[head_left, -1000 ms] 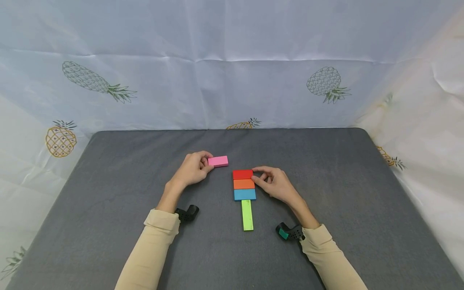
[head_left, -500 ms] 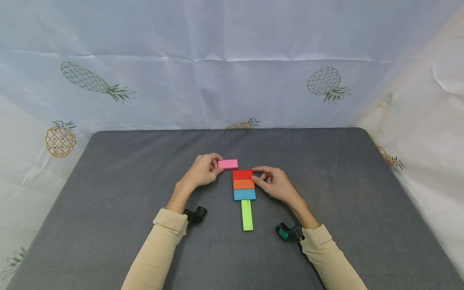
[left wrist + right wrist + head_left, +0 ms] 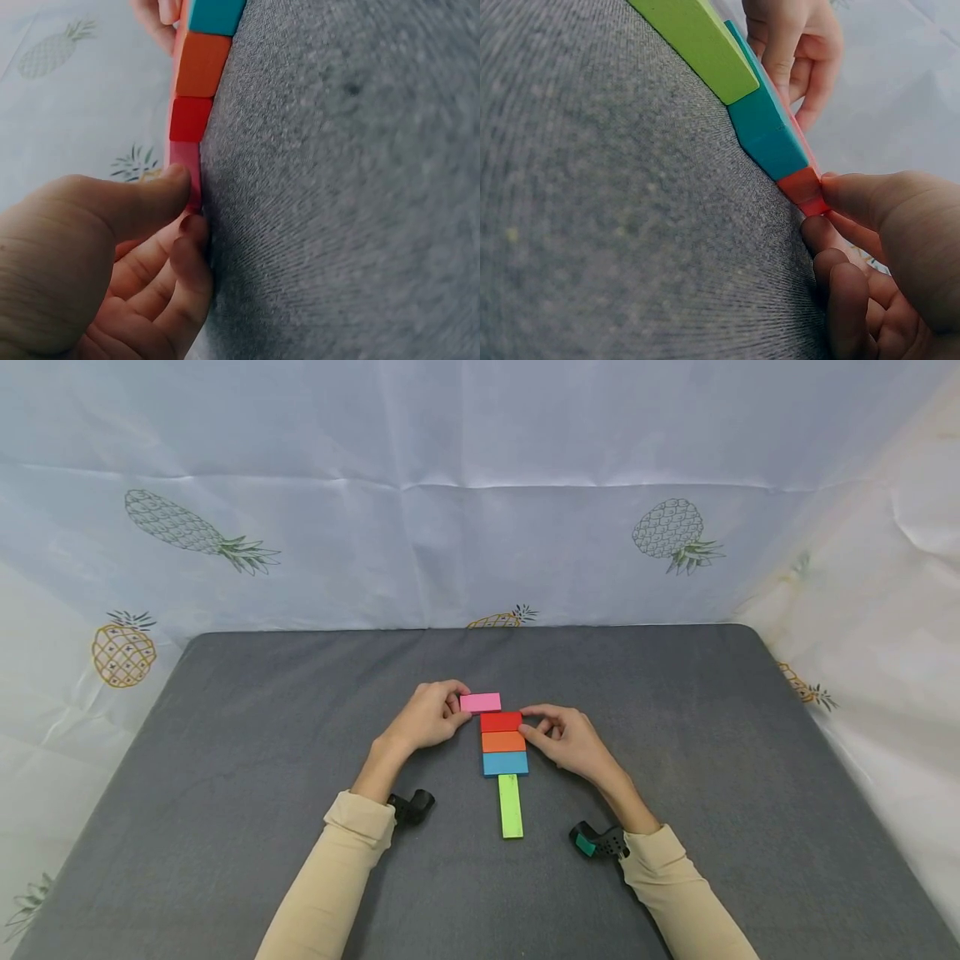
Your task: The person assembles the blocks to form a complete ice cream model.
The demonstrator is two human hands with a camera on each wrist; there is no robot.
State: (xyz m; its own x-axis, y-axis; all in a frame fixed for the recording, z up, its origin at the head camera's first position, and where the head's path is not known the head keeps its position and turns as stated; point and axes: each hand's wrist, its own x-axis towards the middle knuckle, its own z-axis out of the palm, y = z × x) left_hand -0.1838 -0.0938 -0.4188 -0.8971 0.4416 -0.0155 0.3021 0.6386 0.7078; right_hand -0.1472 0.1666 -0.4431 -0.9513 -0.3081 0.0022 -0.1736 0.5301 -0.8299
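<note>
My left hand point(image 3: 431, 714) pinches the left end of a pink block point(image 3: 481, 702) between thumb and fingers. That block lies just beyond the red block point(image 3: 501, 722), set off to its left. In the left wrist view the pink block point(image 3: 185, 163) appears against the red one. The red, orange point(image 3: 503, 742) and blue point(image 3: 506, 764) blocks lie side by side in a stack-like column. A light green block point(image 3: 511, 807) extends lengthwise from the blue one toward me. My right hand point(image 3: 567, 739) holds the red block's right end, its thumb point(image 3: 847, 196) near the orange edge.
A dark grey cloth point(image 3: 225, 827) covers the table. Behind it hangs a white sheet printed with pineapples point(image 3: 667, 531). Black wrist devices sit below the left wrist point(image 3: 412, 807) and the right wrist point(image 3: 597, 841).
My left hand has slid the pink block rightward and slightly nearer, from apart on the left to the red block's far edge. The right hand and other blocks have stayed put.
</note>
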